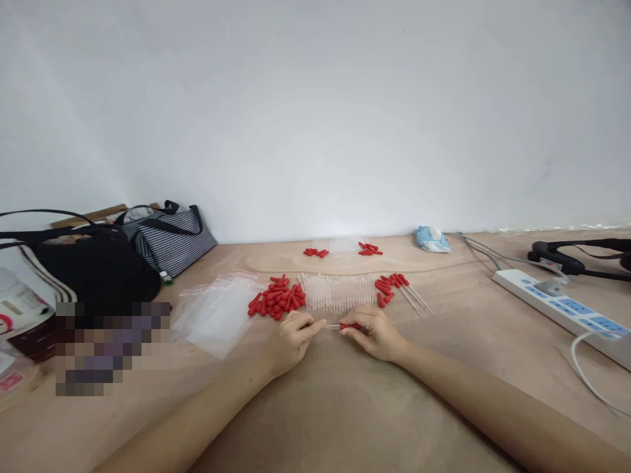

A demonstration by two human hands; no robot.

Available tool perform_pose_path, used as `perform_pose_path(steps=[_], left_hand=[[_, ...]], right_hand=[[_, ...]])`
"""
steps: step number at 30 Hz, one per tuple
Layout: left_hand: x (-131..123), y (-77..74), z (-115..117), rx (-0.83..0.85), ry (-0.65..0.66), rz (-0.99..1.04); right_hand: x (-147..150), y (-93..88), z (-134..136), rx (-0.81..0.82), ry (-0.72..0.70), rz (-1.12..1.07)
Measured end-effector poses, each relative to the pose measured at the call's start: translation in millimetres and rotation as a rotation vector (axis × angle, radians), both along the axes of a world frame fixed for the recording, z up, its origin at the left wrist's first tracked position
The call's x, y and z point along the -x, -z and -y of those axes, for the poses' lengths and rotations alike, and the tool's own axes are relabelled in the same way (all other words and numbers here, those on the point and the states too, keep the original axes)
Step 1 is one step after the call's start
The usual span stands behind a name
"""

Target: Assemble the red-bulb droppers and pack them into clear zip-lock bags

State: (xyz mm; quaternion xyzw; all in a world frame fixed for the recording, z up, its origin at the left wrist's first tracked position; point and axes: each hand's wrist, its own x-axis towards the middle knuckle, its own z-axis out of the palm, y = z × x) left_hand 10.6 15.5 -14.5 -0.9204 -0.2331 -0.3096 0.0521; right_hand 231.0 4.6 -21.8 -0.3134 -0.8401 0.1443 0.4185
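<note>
My left hand (pixel 294 340) pinches one end of a thin whitish stick (pixel 333 326) low over the table. At the stick's other end, the fingers of my right hand (pixel 375 334) are closed on a small red teardrop-shaped cap (pixel 350 326). How far the stick sits inside the cap is hidden. Just beyond my hands lies a row of pale thin sticks (pixel 341 293). A heap of red caps (pixel 276 299) is left of the row. To its right are more red caps (pixel 383 289) and a few sticks with red ends (pixel 417 299).
Clear plastic zip bags (pixel 221 318) lie left of the heap. Farther back is a second small group of sticks (pixel 344 247) with red caps. A blue-and-white packet (pixel 432 239), a power strip (pixel 562 309) with cables, and a striped bag (pixel 170 240) stand around.
</note>
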Motion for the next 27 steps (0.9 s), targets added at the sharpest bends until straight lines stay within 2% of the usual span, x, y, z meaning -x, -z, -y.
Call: perform_pose_path(steps=[15,21,24,27], left_hand=[[-4.2,1.2,-0.5,0.066,0.047,0.030],[-5.2,1.8,-0.9,0.109,0.028,0.029],[-6.0,-0.2,-0.4,0.140,0.022,0.049],[-9.8,-2.5,1.5,0.222,-0.029,0.130]], right_hand=[[0.7,2.2,-4.8,0.000,-0.039,0.097],[1.5,2.2,-5.8,0.028,-0.040,0.089],[1.6,0.7,-7.8,0.144,-0.047,0.008],[5.7,0.9,-10.2,0.450,-0.053,-0.276]])
